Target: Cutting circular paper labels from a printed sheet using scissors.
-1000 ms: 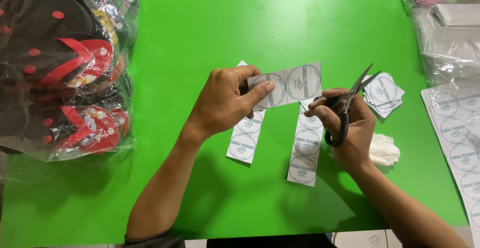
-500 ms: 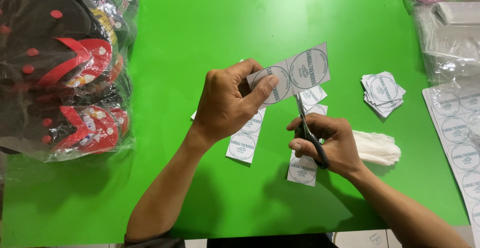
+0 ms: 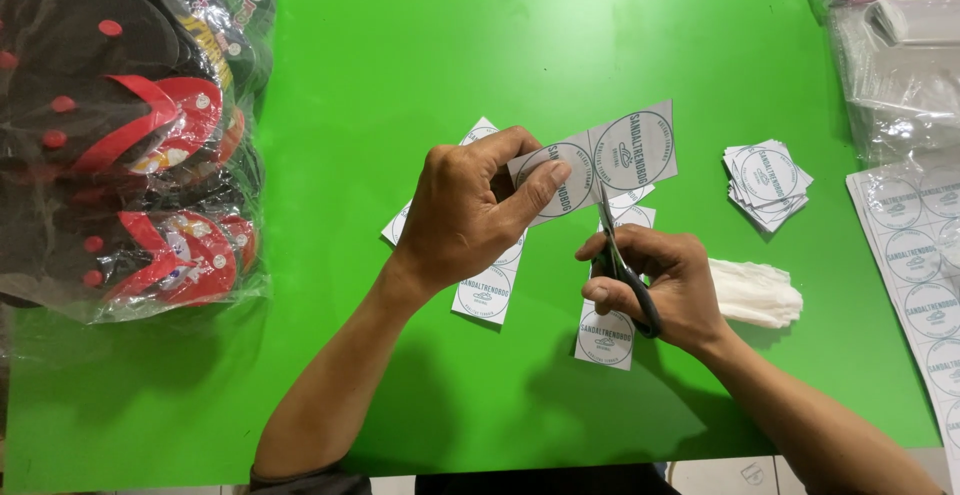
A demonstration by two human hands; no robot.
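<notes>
Scissors (image 3: pixel 622 260) gripped in right hand (image 3: pixel 655 285), blades at the seam of a two-label strip (image 3: pixel 600 160) – we see left hand (image 3: pixel 470 210) pinching that strip above the green table (image 3: pixel 420 45); cut label stack (image 3: pixel 765 183) lies well right

Scissors (image 3: pixel 622 260) at label strip (image 3: pixel 600 160), perhaps mid-cut, green table (image 3: pixel 400 65)

Single head-worn view, looking steeply down from above onto the green tabletop (image 3: pixel 420 45). Close range: both forearms entering from the near edge, left hand (image 3: pixel 465 210) and right hand (image 3: pixel 655 285) near centre frame. Far edge cut off; bagged sandals (image 3: pixel 120 135) clipped at left, sticker sheet (image 3: pixel 915 255) clipped at right. No second view to overlap.
</notes>
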